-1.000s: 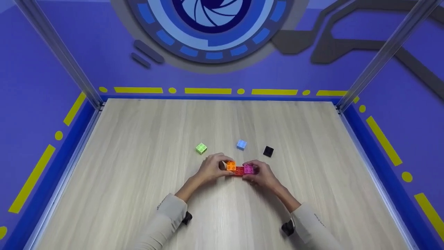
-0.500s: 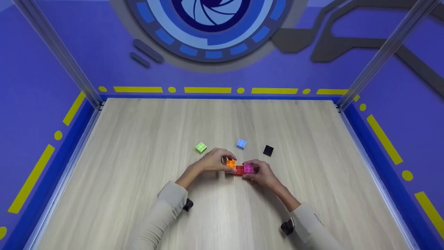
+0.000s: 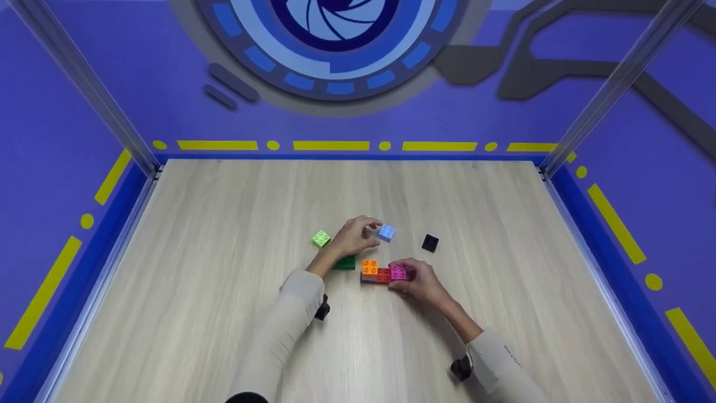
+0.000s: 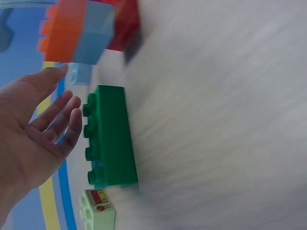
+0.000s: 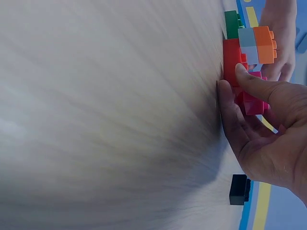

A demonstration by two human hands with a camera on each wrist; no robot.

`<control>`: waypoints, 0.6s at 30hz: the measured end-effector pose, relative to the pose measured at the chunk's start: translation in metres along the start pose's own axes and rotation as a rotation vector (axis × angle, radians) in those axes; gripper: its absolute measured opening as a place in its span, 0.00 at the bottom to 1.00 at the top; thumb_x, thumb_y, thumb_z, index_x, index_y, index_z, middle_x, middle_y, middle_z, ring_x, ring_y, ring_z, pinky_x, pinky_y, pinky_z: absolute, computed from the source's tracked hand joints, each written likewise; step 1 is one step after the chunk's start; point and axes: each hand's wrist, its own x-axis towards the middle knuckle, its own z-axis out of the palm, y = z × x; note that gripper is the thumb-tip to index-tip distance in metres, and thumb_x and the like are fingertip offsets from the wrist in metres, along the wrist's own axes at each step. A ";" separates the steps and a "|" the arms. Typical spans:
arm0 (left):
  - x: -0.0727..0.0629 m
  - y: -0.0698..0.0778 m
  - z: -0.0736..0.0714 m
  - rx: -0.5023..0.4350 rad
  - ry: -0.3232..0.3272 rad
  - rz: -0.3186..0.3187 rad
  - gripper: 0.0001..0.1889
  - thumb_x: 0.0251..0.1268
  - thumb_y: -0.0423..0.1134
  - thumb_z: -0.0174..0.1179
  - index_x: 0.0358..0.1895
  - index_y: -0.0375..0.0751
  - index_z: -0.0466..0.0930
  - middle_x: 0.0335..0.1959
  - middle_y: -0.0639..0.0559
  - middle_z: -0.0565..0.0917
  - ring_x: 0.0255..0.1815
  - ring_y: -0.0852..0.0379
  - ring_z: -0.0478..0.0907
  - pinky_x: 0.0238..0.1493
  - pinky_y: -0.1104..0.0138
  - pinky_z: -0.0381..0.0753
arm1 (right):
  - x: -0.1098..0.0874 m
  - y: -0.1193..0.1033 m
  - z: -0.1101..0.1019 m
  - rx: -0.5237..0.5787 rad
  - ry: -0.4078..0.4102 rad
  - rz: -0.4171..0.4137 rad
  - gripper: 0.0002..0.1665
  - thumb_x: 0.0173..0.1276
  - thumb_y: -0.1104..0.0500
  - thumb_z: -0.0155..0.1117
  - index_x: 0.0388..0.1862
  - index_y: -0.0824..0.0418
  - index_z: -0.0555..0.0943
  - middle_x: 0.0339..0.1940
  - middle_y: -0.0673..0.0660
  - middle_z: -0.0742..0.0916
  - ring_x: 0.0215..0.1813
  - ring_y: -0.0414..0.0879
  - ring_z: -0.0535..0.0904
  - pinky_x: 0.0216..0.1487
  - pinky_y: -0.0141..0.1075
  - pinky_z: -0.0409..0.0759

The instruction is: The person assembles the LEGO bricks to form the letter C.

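Note:
My left hand [image 3: 358,236] reaches over the table with thumb and fingers spread, fingertips right by a light blue building brick [image 3: 386,233]. In the left wrist view its palm shows, holding nothing. My right hand [image 3: 422,281] grips the right end of a long red building brick [image 5: 231,61], around the magenta brick [image 3: 397,272] on top. At the red brick's left end sits a grey-blue brick [image 5: 248,45] with an orange brick [image 3: 370,267] stacked on it. A long dark green brick [image 4: 113,136] lies behind my left forearm, partly hidden in the head view.
A lime green brick [image 3: 320,239] lies left of my left hand; the left wrist view shows a printed picture on its side. To the right is a black brick [image 3: 430,243]. Blue panels [image 3: 313,129] stand around the wooden table [image 3: 224,224].
My left hand has let go of the orange brick and moved up and away to the light blue brick, exposing the dark green brick. The right hand keeps its grip.

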 end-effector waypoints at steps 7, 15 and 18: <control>0.009 0.000 0.013 0.116 -0.017 -0.045 0.28 0.68 0.35 0.66 0.70 0.41 0.75 0.66 0.39 0.77 0.67 0.42 0.74 0.70 0.49 0.71 | -0.001 0.000 0.003 -0.006 0.010 -0.005 0.26 0.59 0.63 0.78 0.57 0.66 0.84 0.51 0.64 0.87 0.43 0.45 0.79 0.43 0.28 0.76; 0.009 0.001 0.016 0.235 0.003 -0.084 0.24 0.67 0.38 0.68 0.66 0.48 0.80 0.61 0.42 0.79 0.62 0.44 0.76 0.63 0.49 0.76 | -0.003 0.001 0.003 0.017 0.008 -0.016 0.25 0.59 0.64 0.78 0.57 0.66 0.84 0.50 0.64 0.87 0.43 0.45 0.78 0.42 0.27 0.75; 0.008 0.000 0.014 0.285 0.020 -0.107 0.22 0.66 0.40 0.69 0.64 0.50 0.81 0.60 0.42 0.79 0.61 0.44 0.77 0.61 0.48 0.78 | -0.001 0.001 0.002 0.018 0.010 -0.021 0.25 0.59 0.64 0.78 0.56 0.66 0.84 0.51 0.64 0.88 0.43 0.46 0.78 0.43 0.27 0.76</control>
